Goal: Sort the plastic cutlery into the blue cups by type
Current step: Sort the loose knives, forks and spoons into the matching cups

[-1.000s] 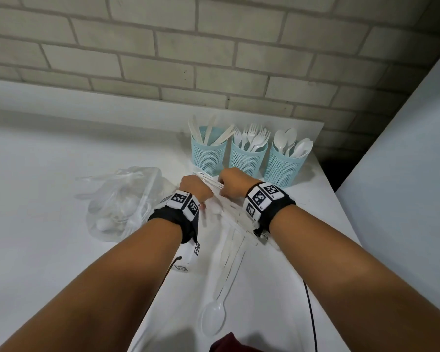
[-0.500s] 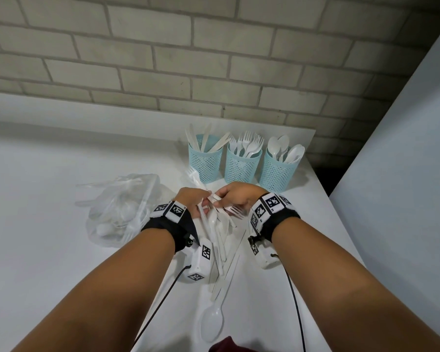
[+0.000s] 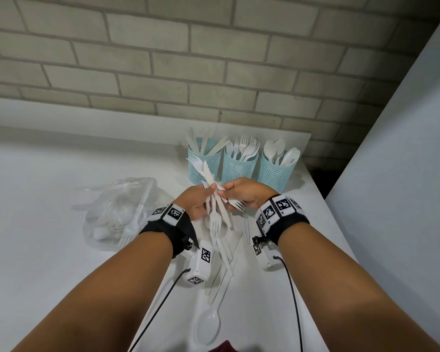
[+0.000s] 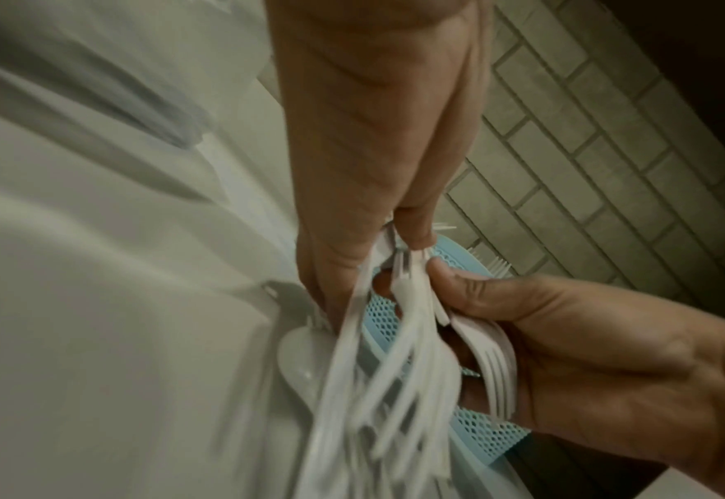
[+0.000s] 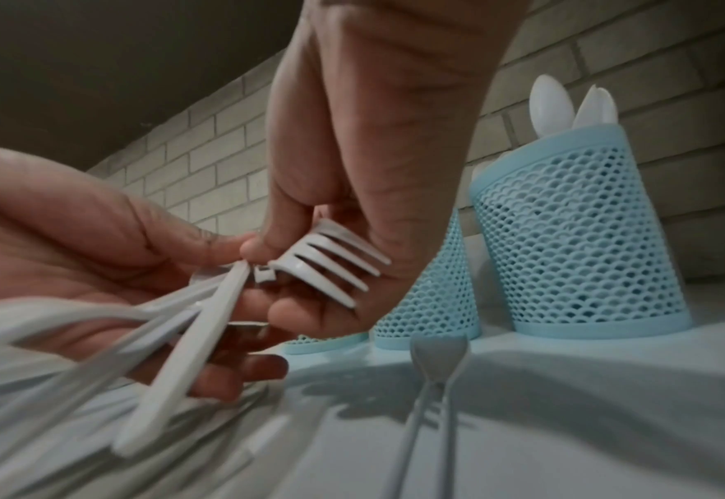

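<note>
Lone spoon (image 3: 208,326) at table's (image 3: 48,224) near edge, loose cutlery partly hidden under wrists, left hand (image 3: 196,201) clamping mixed bundle (image 3: 215,212), right hand (image 3: 244,193) gripping forks (image 3: 236,205), hands touching, three blue cups (image 3: 240,167) beyond at far right corner.

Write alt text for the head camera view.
Both hands meet over a white table: the left hand grips a mixed bundle of plastic cutlery, the right hand holds forks. Behind stand three blue cups.
</note>
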A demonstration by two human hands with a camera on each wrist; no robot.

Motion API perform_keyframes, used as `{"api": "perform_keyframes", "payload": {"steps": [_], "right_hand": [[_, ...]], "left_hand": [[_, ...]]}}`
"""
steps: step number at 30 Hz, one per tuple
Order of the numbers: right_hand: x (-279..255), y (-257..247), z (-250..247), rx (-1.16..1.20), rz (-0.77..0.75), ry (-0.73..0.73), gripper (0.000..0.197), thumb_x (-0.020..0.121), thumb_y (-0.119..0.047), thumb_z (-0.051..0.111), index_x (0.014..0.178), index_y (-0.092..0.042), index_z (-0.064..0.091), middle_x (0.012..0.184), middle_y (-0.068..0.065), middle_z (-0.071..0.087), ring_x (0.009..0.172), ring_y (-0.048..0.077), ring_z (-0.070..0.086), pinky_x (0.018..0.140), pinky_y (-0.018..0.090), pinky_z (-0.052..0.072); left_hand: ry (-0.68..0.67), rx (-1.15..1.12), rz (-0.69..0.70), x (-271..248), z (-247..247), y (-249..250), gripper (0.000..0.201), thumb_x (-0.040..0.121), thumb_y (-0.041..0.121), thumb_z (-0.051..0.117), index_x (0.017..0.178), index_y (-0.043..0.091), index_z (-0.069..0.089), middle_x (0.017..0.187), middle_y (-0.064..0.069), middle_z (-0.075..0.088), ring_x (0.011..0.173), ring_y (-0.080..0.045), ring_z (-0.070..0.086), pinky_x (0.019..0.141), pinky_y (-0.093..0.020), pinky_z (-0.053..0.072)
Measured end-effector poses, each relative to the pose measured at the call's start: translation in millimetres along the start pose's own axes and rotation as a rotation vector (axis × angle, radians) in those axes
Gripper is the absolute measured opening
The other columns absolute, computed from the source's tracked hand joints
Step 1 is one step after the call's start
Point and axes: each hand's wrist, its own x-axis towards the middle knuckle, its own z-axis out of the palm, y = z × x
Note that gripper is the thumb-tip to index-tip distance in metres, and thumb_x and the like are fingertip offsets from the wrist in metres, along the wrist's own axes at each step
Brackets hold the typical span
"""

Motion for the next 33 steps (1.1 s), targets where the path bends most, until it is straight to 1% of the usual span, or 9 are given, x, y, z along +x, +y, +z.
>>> {"api": "perform_keyframes", "payload": {"steps": [3, 7, 10, 12, 18, 20, 23, 28, 33], "right_hand": [[-2.8, -1.3, 0.9, 0.060, -0.028, 0.006, 0.013, 0.091, -0.022, 0.060, 0.091, -0.011, 0.068, 0.079, 0.008, 0.071, 0.063, 0.017, 0.066, 0.066, 0.032, 0.057], [-3.2, 3.3, 0.1, 0.065, -0.031, 0.027, 0.026, 0.091, -0.032, 0.058, 0.097, -0.007, 0.064, 0.100, 0.018, 0.068, 0.081, 0.025, 0.066, 0.084, 0.042, 0.053], [-5.5, 4.9, -1.6, 0.075, -0.043, 0.047, 0.027, 0.089, -0.035, 0.060, 0.094, -0.008, 0.064, 0.092, 0.013, 0.069, 0.071, 0.020, 0.066, 0.070, 0.033, 0.056], [-9.3, 4.5, -1.5, 0.080, -0.035, 0.036, 0.027, 0.089, -0.038, 0.059, 0.092, -0.011, 0.065, 0.085, 0.008, 0.071, 0.066, 0.016, 0.066, 0.065, 0.029, 0.057], [-22.8, 5.6, -1.1, -0.024, 0.083, -0.029, 0.043, 0.091, -0.051, 0.046, 0.088, -0.011, 0.062, 0.066, 0.005, 0.067, 0.057, 0.015, 0.063, 0.054, 0.024, 0.055], [-23.7, 7.5, -3.6, 0.006, 0.087, -0.005, 0.038, 0.091, -0.048, 0.049, 0.093, -0.012, 0.061, 0.061, 0.002, 0.061, 0.048, 0.011, 0.057, 0.051, 0.024, 0.052], [-21.4, 10.7, -11.7, 0.137, 0.060, 0.097, 0.029, 0.088, -0.037, 0.060, 0.100, -0.011, 0.063, 0.065, 0.001, 0.054, 0.044, 0.006, 0.047, 0.042, 0.017, 0.044], [-16.5, 17.3, -24.1, 0.413, 0.004, 0.253, 0.012, 0.081, -0.012, 0.070, 0.082, -0.007, 0.058, 0.066, 0.004, 0.053, 0.041, 0.005, 0.042, 0.035, 0.013, 0.035], [-20.5, 16.4, -27.1, 0.257, -0.046, 0.326, 0.012, 0.079, -0.010, 0.073, 0.080, -0.010, 0.061, 0.054, -0.004, 0.058, 0.040, 0.004, 0.041, 0.037, 0.014, 0.035]], "left_hand": [[-0.021, -0.038, 0.041, -2.8, 4.0, 1.7, 0.023, 0.101, 0.015, 0.034, 0.108, 0.005, 0.054, 0.085, -0.012, 0.070, 0.070, -0.023, 0.069, 0.063, -0.036, 0.058], [-0.018, -0.062, 0.083, -2.2, 7.1, 6.5, 0.026, 0.101, 0.015, 0.036, 0.112, 0.004, 0.055, 0.113, -0.014, 0.063, 0.083, -0.022, 0.065, 0.069, -0.037, 0.054], [0.019, -0.101, 0.103, -0.8, 10.6, 6.7, 0.034, 0.101, 0.011, 0.036, 0.129, -0.004, 0.047, 0.127, -0.019, 0.056, 0.098, -0.029, 0.062, 0.078, -0.041, 0.051], [0.034, -0.121, 0.120, 0.5, 11.7, 5.8, 0.034, 0.100, 0.008, 0.037, 0.131, -0.004, 0.043, 0.131, -0.020, 0.054, 0.107, -0.031, 0.058, 0.085, -0.044, 0.048], [0.064, -0.171, 0.163, 4.1, 11.2, 5.2, 0.035, 0.099, 0.002, 0.037, 0.133, -0.004, 0.040, 0.128, -0.019, 0.055, 0.102, -0.026, 0.059, 0.086, -0.040, 0.047], [0.065, -0.186, 0.148, 4.7, 9.3, 4.3, 0.034, 0.099, 0.002, 0.036, 0.132, -0.006, 0.039, 0.123, -0.020, 0.057, 0.101, -0.027, 0.059, 0.078, -0.040, 0.051], [0.088, -0.204, 0.150, 5.5, 6.8, 4.8, 0.032, 0.099, 0.002, 0.036, 0.129, -0.009, 0.042, 0.102, -0.016, 0.061, 0.085, -0.025, 0.061, 0.062, -0.034, 0.057], [0.059, -0.191, 0.167, 3.0, 11.2, 5.6, 0.027, 0.100, 0.007, 0.036, 0.125, 0.001, 0.045, 0.107, -0.013, 0.060, 0.089, -0.022, 0.061, 0.066, -0.035, 0.055], [0.071, -0.216, 0.195, 0.9, 15.5, 3.3, 0.039, 0.101, 0.015, 0.034, 0.135, -0.005, 0.037, 0.107, -0.014, 0.060, 0.093, -0.025, 0.061, 0.075, -0.040, 0.053]]}}
